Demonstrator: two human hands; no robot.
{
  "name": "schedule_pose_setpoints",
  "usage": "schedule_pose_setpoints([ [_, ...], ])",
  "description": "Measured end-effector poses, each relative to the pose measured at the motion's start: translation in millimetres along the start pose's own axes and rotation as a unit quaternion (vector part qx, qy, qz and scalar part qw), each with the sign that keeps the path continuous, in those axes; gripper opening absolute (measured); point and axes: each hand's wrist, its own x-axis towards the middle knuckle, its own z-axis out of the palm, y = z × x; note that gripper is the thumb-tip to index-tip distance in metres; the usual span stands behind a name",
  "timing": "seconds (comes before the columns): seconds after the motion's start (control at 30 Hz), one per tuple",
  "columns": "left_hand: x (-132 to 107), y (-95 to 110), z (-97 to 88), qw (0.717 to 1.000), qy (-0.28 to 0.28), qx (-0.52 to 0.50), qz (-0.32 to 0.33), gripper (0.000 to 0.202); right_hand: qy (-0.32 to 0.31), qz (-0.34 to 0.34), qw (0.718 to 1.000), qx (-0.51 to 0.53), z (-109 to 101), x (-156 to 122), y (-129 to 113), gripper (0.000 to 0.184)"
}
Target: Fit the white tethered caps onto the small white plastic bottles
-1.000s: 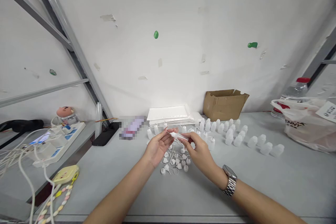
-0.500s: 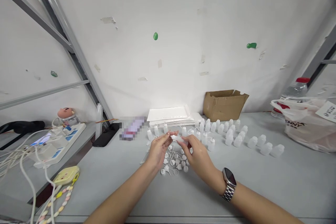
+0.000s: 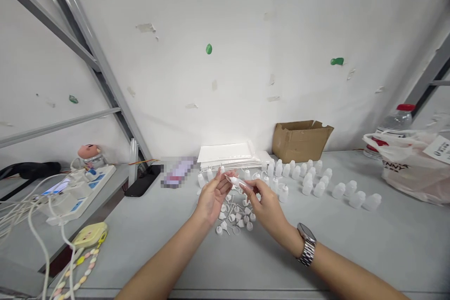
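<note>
Between the thumb and fingers of my right hand (image 3: pixel 262 197) is a small white squeeze bottle (image 3: pixel 242 183), lying on its side with its nozzle end pointing left. My left hand (image 3: pixel 213 197) is by that nozzle end, its fingers parted and palm turned toward the bottle. Whether a fingertip touches the nozzle is not clear. Below both hands lies a pile of loose white nozzle caps (image 3: pixel 239 218), partly hidden by them. Behind stand several bottles fitted with nozzle caps (image 3: pixel 284 193). Uncapped-looking translucent bottles (image 3: pixel 338 191) are spread out on the right.
A torn-topped cardboard box (image 3: pixel 302 143) and a stack of white flat packs (image 3: pixel 225 152) sit against the wall. To the right is a plastic bag (image 3: pixel 408 164) beside a red-capped water bottle (image 3: pixel 404 119). A black phone (image 3: pixel 140 183) and a cabled power strip (image 3: pixel 82 192) are at left.
My left fingers have loosened from the nozzle end and spread apart. The bottle in my right hand has tilted slightly and shows more of itself.
</note>
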Motion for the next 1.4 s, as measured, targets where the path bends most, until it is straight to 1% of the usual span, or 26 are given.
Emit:
schedule_pose_setpoints([
  [0.07,1,-1,-0.7,1.0,0.0,0.0,0.009,0.017,-0.003,-0.002,1.0,-0.002,0,0,0,0.026],
  [0.17,0,-3,-0.5,0.999,0.0,0.021,0.023,0.019,-0.007,-0.003,1.0,-0.003,0,-1,1,0.027],
  [0.33,-2,-12,0.4,0.996,0.017,0.054,0.066,0.023,-0.009,0.02,1.0,0.005,5,-3,6,0.029],
  [0.47,-4,-18,0.5,0.993,0.031,0.079,0.079,0.027,-0.015,0.04,0.999,0.024,7,-2,9,0.029],
  [0.57,-5,-18,0.9,0.989,0.036,0.109,0.093,0.028,-0.029,0.073,0.995,0.063,7,1,8,0.028],
  [0.67,-6,-14,3.1,0.985,0.042,0.128,0.111,0.029,-0.06,0.13,0.981,0.133,5,6,4,0.032],
  [0.73,-6,-9,4.9,0.986,0.045,0.12,0.108,0.03,-0.08,0.16,0.969,0.172,4,8,2,0.034],
  [0.83,-6,-4,5.6,0.986,0.029,0.128,0.1,0.03,-0.1,0.181,0.957,0.205,4,8,3,0.037],
  [0.93,-6,-3,3.2,0.978,0.018,0.176,0.109,0.026,-0.116,0.179,0.951,0.223,4,8,4,0.038],
  [0.97,-6,-3,2.4,0.975,0.014,0.192,0.109,0.026,-0.137,0.175,0.948,0.228,3,8,3,0.037],
  [1.03,-6,0,1.7,0.97,-0.01,0.222,0.094,0.027,-0.217,0.158,0.937,0.222,2,8,0,0.034],
  [1.07,-6,2,1.8,0.968,-0.029,0.238,0.081,0.029,-0.254,0.141,0.935,0.202,0,7,-2,0.032],
  [1.1,-6,5,1.9,0.964,-0.05,0.254,0.066,0.031,-0.276,0.117,0.939,0.169,-3,6,-5,0.029],
  [1.13,-6,8,1.8,0.959,-0.067,0.271,0.054,0.034,-0.275,0.089,0.949,0.127,-6,5,-7,0.027],
  [1.17,-6,11,1.2,0.952,-0.074,0.291,0.052,0.039,-0.253,0.063,0.962,0.079,-10,2,-9,0.024],
  [1.2,-5,14,0.0,0.942,-0.072,0.323,0.059,0.043,-0.218,0.04,0.975,0.032,-16,-1,-9,0.022],
  [1.23,-3,16,-1.8,0.925,-0.054,0.369,0.081,0.046,-0.183,0.031,0.983,-0.008,-22,-6,-8,0.02],
  [1.27,-2,18,-4.2,0.894,-0.026,0.432,0.112,0.046,-0.157,0.032,0.986,-0.041,-30,-11,-6,0.018],
  [1.3,0,19,-7.0,0.846,-0.006,0.512,0.15,0.043,-0.142,0.039,0.986,-0.071,-38,-17,-2,0.016],
  [1.33,1,19,-9.7,0.79,0.015,0.583,0.188,0.041,-0.127,0.051,0.986,-0.099,-47,-23,4,0.015],
  [1.37,3,19,-12.1,0.742,0.022,0.637,0.208,0.038,-0.117,0.066,0.983,-0.125,-56,-29,11,0.016],
  [1.4,3,19,-14.1,0.705,0.021,0.674,0.217,0.035,-0.105,0.085,0.979,-0.154,-65,-35,20,0.018],
])
